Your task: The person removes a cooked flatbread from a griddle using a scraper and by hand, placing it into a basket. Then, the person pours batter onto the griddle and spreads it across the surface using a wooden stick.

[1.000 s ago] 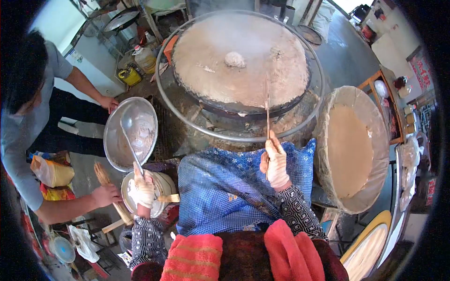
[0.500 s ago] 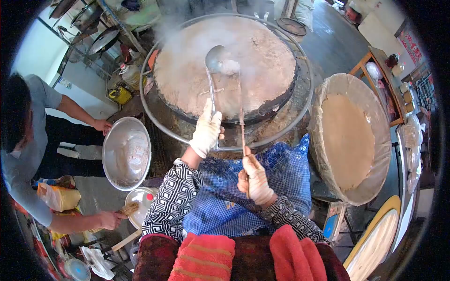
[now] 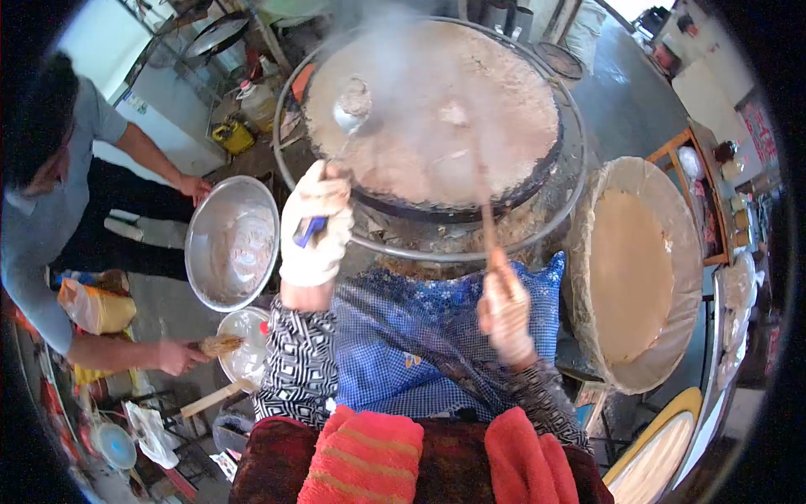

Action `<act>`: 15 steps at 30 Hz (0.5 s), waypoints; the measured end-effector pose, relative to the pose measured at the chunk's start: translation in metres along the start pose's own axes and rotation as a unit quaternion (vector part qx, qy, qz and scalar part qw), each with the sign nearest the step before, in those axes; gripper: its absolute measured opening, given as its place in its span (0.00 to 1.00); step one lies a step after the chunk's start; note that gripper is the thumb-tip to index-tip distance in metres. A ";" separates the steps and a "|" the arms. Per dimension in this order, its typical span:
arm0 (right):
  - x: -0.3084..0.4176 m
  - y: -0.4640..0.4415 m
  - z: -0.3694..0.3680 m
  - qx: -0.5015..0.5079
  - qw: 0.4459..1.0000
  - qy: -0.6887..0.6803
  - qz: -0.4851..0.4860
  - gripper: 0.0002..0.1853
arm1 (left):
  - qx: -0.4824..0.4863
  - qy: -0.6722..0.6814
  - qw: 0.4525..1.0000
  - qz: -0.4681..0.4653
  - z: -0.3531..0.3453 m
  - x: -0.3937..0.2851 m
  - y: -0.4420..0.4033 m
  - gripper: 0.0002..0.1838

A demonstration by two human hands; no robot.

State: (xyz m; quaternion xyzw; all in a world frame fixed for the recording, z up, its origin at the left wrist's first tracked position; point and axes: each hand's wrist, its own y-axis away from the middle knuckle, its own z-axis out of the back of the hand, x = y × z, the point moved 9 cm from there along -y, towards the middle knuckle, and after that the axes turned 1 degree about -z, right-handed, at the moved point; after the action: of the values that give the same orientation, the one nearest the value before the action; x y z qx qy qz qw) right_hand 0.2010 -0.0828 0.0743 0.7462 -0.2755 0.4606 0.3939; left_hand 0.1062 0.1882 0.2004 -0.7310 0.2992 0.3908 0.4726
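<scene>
Right, the ladle [image 3: 347, 118] is out over the left part of the broad griddle [image 3: 445, 213], its bowl carrying a lumpy heap [image 3: 357, 94]; whether it touches the pinkish-tan mash [image 3: 520, 118] beneath, I can't tell. The left hand [image 3: 319, 223], gloved, has its grip closed around the handle, a bit of blue showing at the palm. Over to the right hand [image 3: 506, 307]: fingers wrapped about a thin wooden stick [image 3: 488, 214], blurred, its far end lost in steam [image 3: 386, 50] over the mash.

Here's the danger, I'd judge: tip that ladle early and the heap could slop over the near rim. Steam might hide the surface, so ladle and stick could knock together, and a hand lingering that close risks a scald.

Further out, a blue checked cloth [image 3: 395, 353] lies before the person, and a plastic-lined tub [image 3: 684, 319] of tan batter [image 3: 630, 269] stands to the right. Over on the left, a co-worker has one hand [image 3: 197, 188] at a steel bowl [image 3: 201, 273] and the other [image 3: 178, 358] on a brush [image 3: 220, 344].
</scene>
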 end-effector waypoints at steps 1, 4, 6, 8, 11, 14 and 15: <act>0.009 -0.006 0.012 -0.001 0.999 0.048 -0.014 0.25 | -0.023 -0.299 0.946 -0.122 0.005 -0.023 0.019 0.09; -0.005 -0.022 0.045 0.026 0.991 0.122 -0.057 0.25 | -0.084 0.689 0.695 0.188 0.011 -0.001 0.084 0.06; 0.002 -0.007 0.034 0.064 0.987 0.065 -0.133 0.26 | -0.186 0.603 0.757 0.171 0.045 -0.013 0.136 0.05; 0.007 0.007 0.022 0.130 0.975 0.058 -0.173 0.27 | -0.335 0.529 0.760 0.174 0.084 -0.017 0.187 0.07; -0.010 -0.001 0.048 0.116 0.978 0.087 -0.147 0.32 | -0.429 0.101 0.852 0.283 0.139 -0.005 0.248 0.26; 0.015 0.004 0.039 0.104 0.985 0.126 -0.062 0.30 | -0.271 -0.416 0.758 0.424 0.198 0.000 0.299 0.41; 0.025 0.004 0.037 0.113 0.981 0.152 -0.036 0.30 | -0.187 -0.536 0.698 0.437 0.222 0.015 0.315 0.42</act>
State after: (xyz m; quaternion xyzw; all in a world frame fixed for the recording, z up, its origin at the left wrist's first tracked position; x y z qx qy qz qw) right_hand 0.2258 -0.1169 0.0884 0.7168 -0.1315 0.5823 0.3604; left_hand -0.2049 0.2749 -0.0114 -0.2580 0.2020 0.9270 0.1827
